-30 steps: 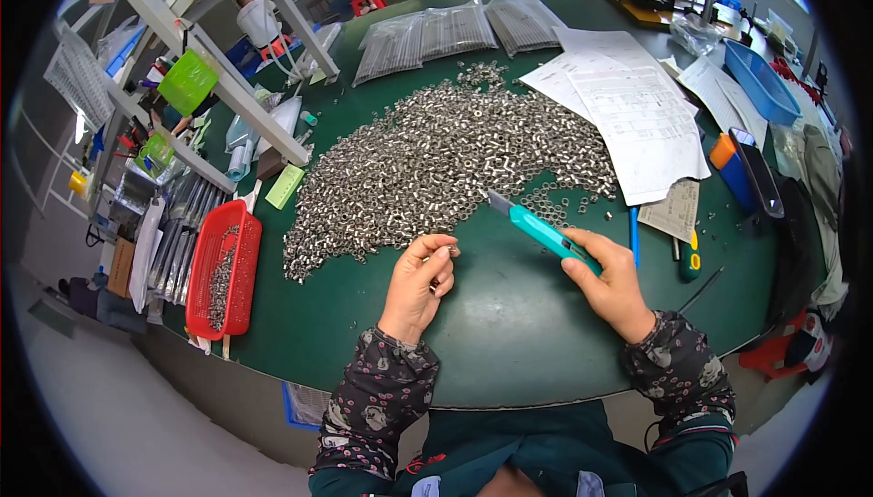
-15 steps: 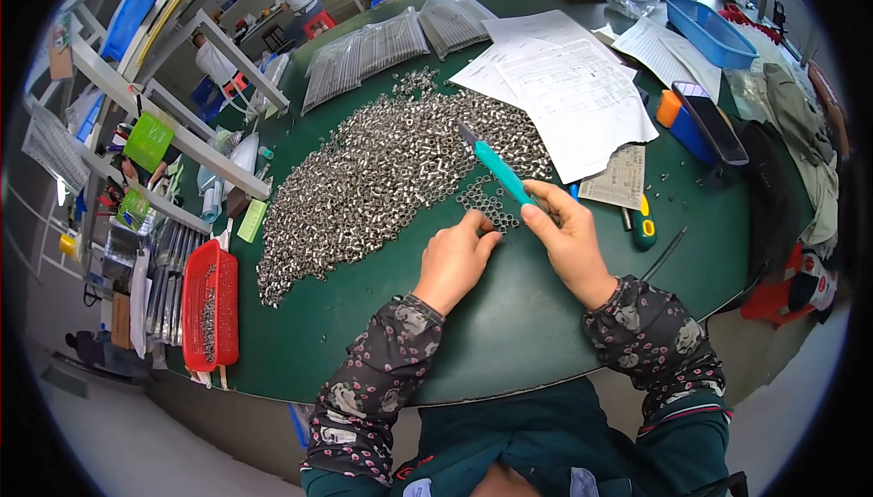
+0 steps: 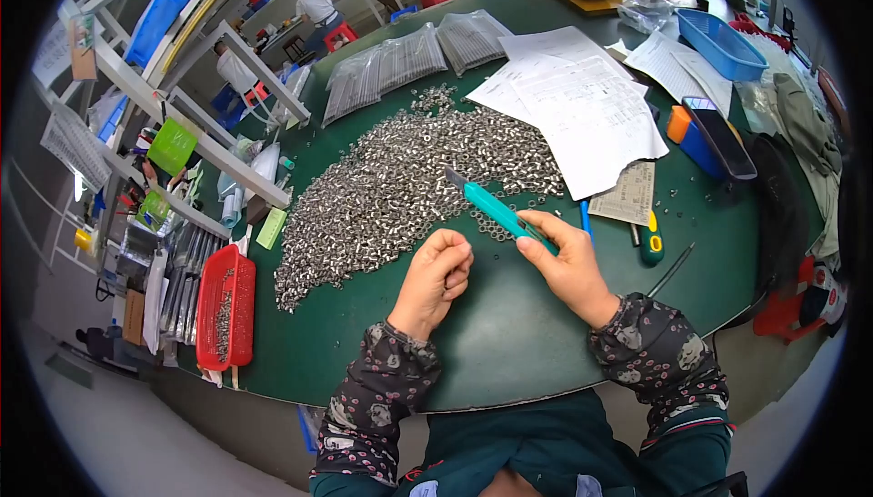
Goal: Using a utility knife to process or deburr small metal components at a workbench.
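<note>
My right hand (image 3: 575, 265) grips a teal utility knife (image 3: 494, 210), its blade out and pointing up-left over the near edge of a heap of small shiny metal rings (image 3: 382, 188). To its left, my left hand (image 3: 433, 281) is closed above the green table, thumb pressed to the curled fingers. Whatever those fingers hold, if anything, is too small or hidden to make out. A loose patch of rings (image 3: 492, 227), spread in a single layer, lies partly under the knife, between the heap and my hands.
Papers (image 3: 591, 124) overlap the heap's right side. Bagged grey rods (image 3: 386, 65) lie behind it. At the left edge stands a red basket (image 3: 244, 315) with metal pieces inside. A yellow-green handled tool (image 3: 651, 240), a thin rod (image 3: 673, 270) and a phone (image 3: 718, 138) lie right.
My left hand has drawn back from the ring patch toward me and curled shut. The knife stays in my right hand, slightly lower. The whole view has shifted a little.
</note>
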The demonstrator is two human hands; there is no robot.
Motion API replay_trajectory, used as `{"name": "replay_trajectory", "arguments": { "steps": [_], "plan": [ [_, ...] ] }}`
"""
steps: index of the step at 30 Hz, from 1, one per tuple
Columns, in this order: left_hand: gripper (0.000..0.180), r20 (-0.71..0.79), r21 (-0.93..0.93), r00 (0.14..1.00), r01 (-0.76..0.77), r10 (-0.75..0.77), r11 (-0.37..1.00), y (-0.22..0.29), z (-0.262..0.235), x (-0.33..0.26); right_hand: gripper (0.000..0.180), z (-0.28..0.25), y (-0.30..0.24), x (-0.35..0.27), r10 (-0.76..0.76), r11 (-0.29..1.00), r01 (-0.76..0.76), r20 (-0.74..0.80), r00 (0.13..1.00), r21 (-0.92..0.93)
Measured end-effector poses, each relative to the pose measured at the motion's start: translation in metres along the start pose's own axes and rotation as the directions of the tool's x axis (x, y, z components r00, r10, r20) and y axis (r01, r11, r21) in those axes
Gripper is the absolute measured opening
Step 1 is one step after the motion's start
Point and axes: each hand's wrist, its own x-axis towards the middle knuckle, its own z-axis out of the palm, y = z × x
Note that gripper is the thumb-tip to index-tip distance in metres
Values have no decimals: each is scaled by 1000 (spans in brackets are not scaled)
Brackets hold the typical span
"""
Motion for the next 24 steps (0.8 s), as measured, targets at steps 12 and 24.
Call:
{"name": "replay_trajectory", "arguments": {
  "steps": [12, 24],
  "plan": [
    [13, -59, -346, 990, -142, 129, 927, -6, -75, -29, 28, 12, -1, -11, -45, 962, 150, 408, 912, -229],
    [13, -60, -303, 992, -122, 109, 945, -9, -73, -30, 29, 15, 2, -12, 1, 947, 151, 474, 880, -283]
  ]
}}
